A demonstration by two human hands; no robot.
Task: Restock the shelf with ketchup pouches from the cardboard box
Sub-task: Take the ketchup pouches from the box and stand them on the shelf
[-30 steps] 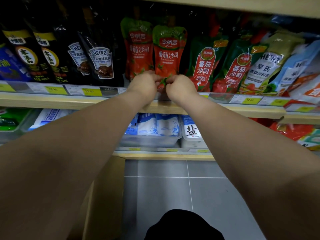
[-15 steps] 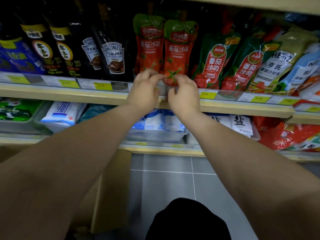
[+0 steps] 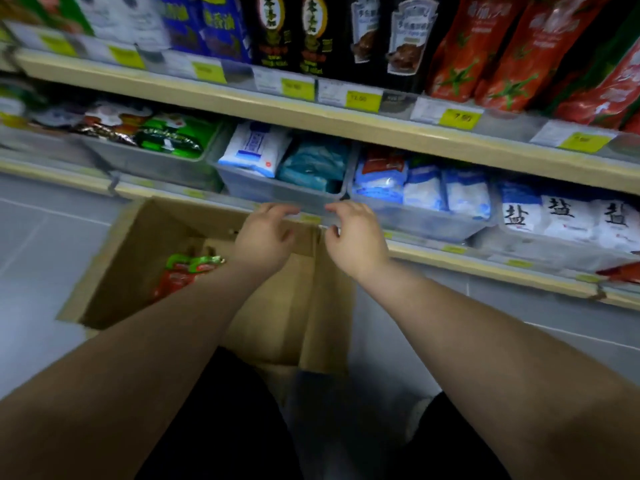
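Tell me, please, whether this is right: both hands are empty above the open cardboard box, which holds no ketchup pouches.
Not quite: the head view shows ketchup pouches in the cardboard box. The left hand and right hand are empty above it.

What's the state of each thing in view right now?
Box: open, on the floor.
Box pouches: lying inside, partly hidden.
Left hand: open, empty, over the box.
Right hand: open, empty, beside the left.
Shelf pouches: standing upright on the upper shelf.
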